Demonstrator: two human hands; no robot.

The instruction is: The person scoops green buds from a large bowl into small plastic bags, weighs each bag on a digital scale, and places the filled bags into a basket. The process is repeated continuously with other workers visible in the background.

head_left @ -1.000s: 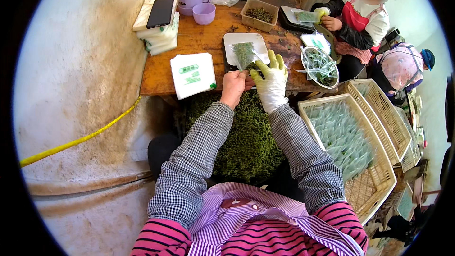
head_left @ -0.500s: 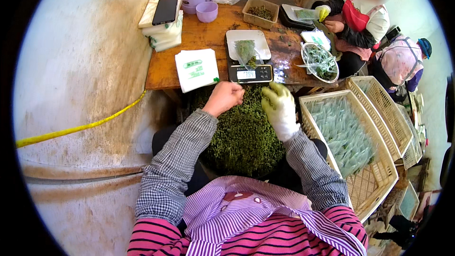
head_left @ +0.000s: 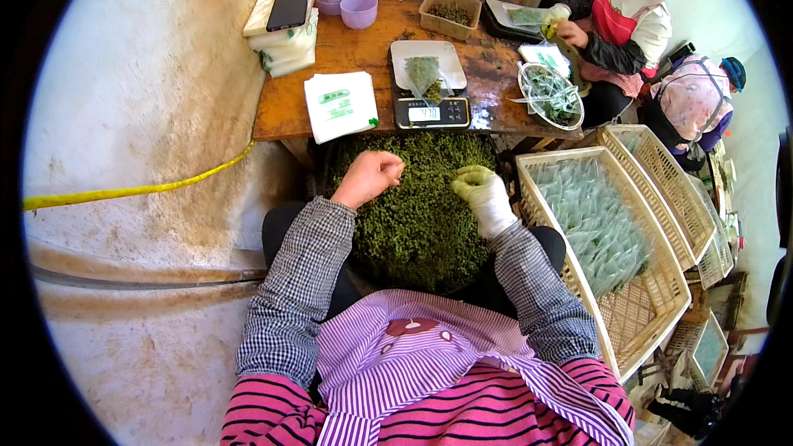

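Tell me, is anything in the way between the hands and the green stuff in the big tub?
Nothing visible. The bare left hand and the gloved right hand are both right on the heap of green bits in the tub, with nothing between them and it.

scale (head_left: 431, 111) behind heap (head_left: 417, 215), basket (head_left: 661, 314) right
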